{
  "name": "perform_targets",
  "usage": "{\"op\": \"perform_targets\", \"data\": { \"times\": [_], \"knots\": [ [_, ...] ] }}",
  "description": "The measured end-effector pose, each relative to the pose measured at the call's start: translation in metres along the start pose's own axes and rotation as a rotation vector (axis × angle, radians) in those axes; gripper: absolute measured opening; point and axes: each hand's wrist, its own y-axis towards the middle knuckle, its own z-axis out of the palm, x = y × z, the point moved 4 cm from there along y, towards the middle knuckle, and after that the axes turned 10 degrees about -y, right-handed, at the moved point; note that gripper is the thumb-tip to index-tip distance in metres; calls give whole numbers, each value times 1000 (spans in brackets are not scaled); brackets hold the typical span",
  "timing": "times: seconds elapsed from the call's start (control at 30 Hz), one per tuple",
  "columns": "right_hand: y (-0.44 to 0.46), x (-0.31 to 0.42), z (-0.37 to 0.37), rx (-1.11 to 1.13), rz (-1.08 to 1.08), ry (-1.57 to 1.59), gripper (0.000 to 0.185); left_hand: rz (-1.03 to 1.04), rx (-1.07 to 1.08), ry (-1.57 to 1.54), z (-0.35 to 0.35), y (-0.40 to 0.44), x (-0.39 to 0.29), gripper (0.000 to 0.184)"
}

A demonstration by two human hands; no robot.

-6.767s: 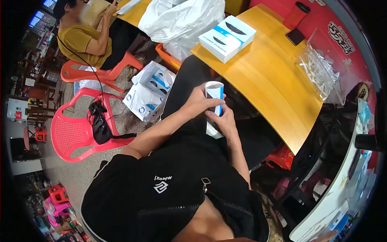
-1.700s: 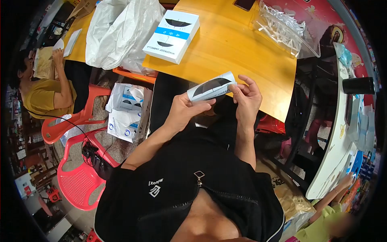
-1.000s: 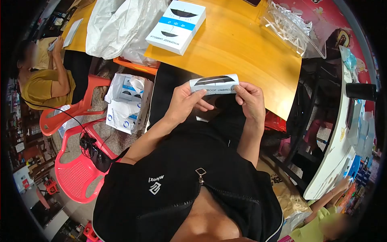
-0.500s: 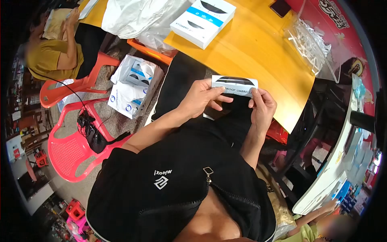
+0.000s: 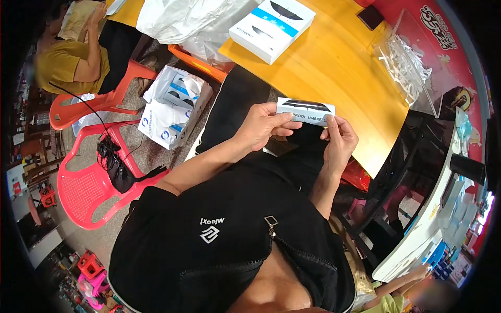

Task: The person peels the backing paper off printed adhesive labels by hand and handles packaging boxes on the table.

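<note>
Between my two hands is a curled printed umbrella label [image 5: 306,110], white and grey with a black umbrella picture and lettering partly reading "PROOF UMBRELLA". My left hand [image 5: 263,125] pinches its left end, thumb on the front and fingers behind. At the right end, the thumb and fingers of my right hand [image 5: 340,136] close on the lower corner. The label is held over my lap, just off the edge of the yellow table [image 5: 344,62]. On that table lies a thick white stack [image 5: 272,28] with similar umbrella prints and a blue stripe.
An opened white package [image 5: 175,107] of umbrella prints stands at my left, near a pink chair [image 5: 86,182] holding black cables. White plastic bags [image 5: 172,21] lie behind it. A clear bin [image 5: 409,68] of white strips and a dark phone [image 5: 370,17] are at right. Two other people sit nearby.
My view shifts slightly, so the table and stack appear a little farther right. Both hands keep hold of the label; the left fingers are curled in slightly more.
</note>
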Motion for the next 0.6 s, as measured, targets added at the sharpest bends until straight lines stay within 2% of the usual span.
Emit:
{"op": "perform_targets", "data": {
  "times": [0.23,0.6],
  "knots": [
    [-2,4,2,-11,-12,-57,16,54,30,-11,-1,4,1,23],
    [-2,1,1,6,-19,-79,16,-48,77,-156,-4,10,11,24]
  ]
}}
